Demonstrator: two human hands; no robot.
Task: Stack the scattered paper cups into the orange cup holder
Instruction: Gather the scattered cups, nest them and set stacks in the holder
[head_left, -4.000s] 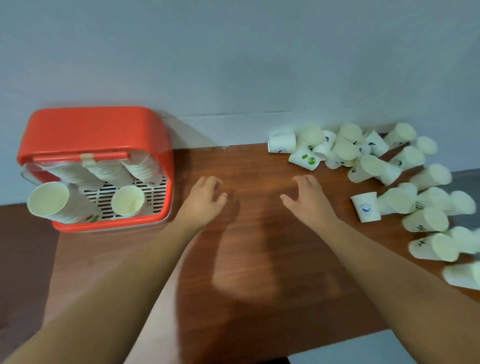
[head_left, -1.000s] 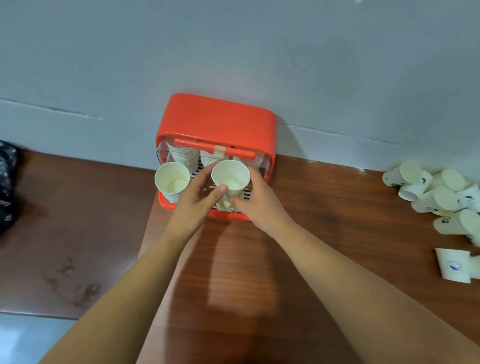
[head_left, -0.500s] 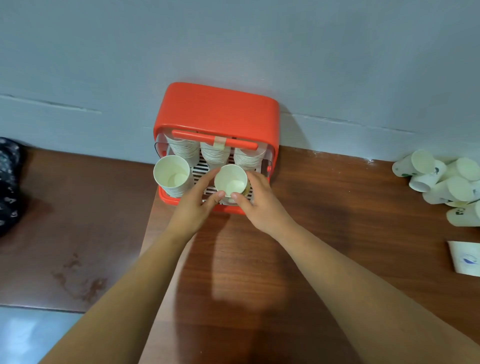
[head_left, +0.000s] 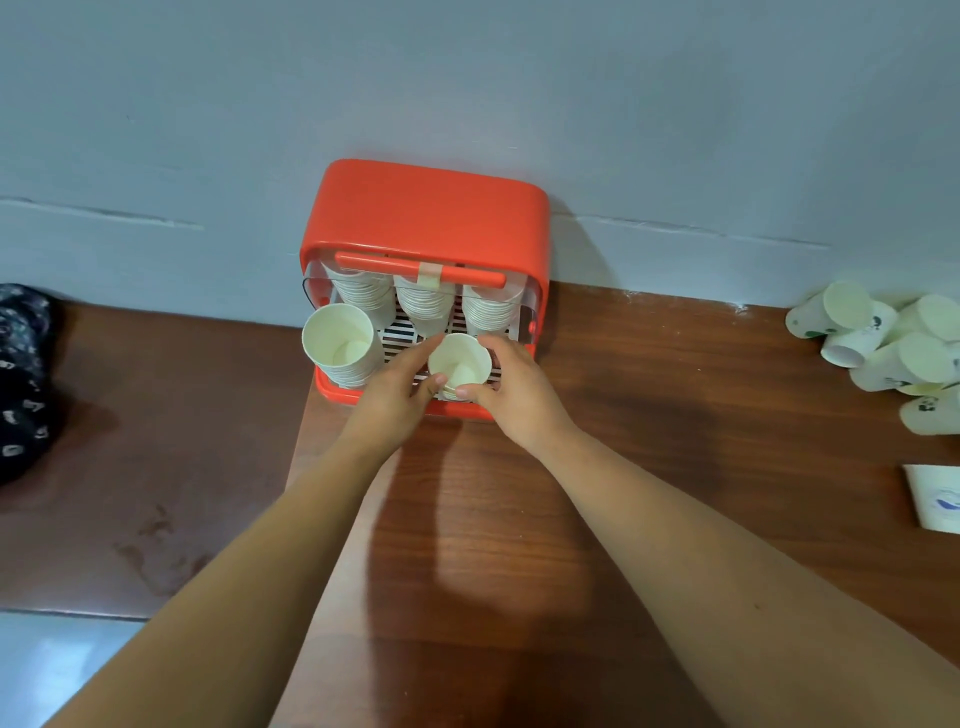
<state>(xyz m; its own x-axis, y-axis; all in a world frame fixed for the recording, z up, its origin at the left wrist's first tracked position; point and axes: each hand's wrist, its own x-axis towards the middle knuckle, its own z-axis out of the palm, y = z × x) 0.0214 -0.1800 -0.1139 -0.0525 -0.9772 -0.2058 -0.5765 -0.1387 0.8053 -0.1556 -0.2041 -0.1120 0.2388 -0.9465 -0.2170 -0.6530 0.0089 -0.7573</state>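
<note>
Lowered since one second ago: paper cup, now sitting low at front middle of orange cup holder. Left hand and right hand pinch its rim from either side. Press straight down, evenly; avoid crushing rim. Taller stack just left. Scattered cups well right on table.
</note>
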